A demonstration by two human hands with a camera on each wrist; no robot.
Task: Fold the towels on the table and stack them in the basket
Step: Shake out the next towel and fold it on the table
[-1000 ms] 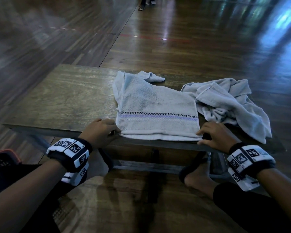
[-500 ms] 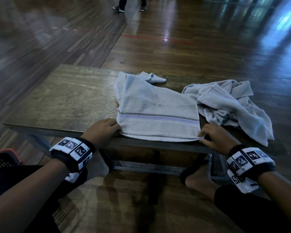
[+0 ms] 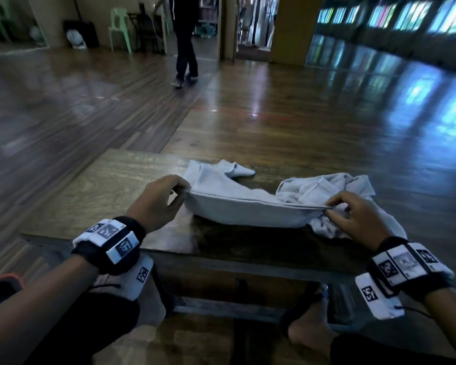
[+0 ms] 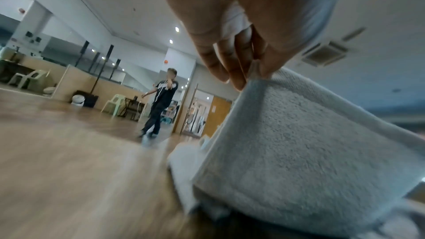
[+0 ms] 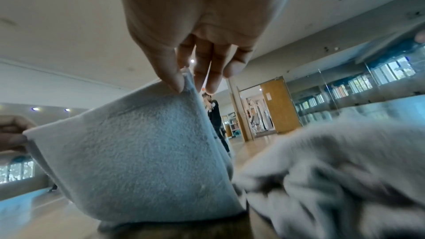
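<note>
A pale grey towel (image 3: 237, 212) lies on the low wooden table (image 3: 111, 191), its near edge lifted off the top. My left hand (image 3: 181, 189) pinches the towel's (image 4: 299, 152) near left corner between thumb and fingers. At the near right corner my right hand (image 3: 332, 208) pinches the same towel (image 5: 138, 161). The lifted edge hangs stretched between both hands while the far part stays on the table. A second, crumpled grey towel (image 3: 334, 191) lies right of it, also seen as the bunched towel (image 5: 333, 170) in the right wrist view.
A dark basket with an orange rim (image 3: 0, 288) shows at the lower left edge, beside my left leg. My bare foot (image 3: 308, 335) rests under the table. A person in dark clothes (image 3: 184, 40) walks across the wooden floor far behind.
Both hands took hold of the towel's near corners and lifted the near edge up and away from the table's front edge. The head view tilted upward.
</note>
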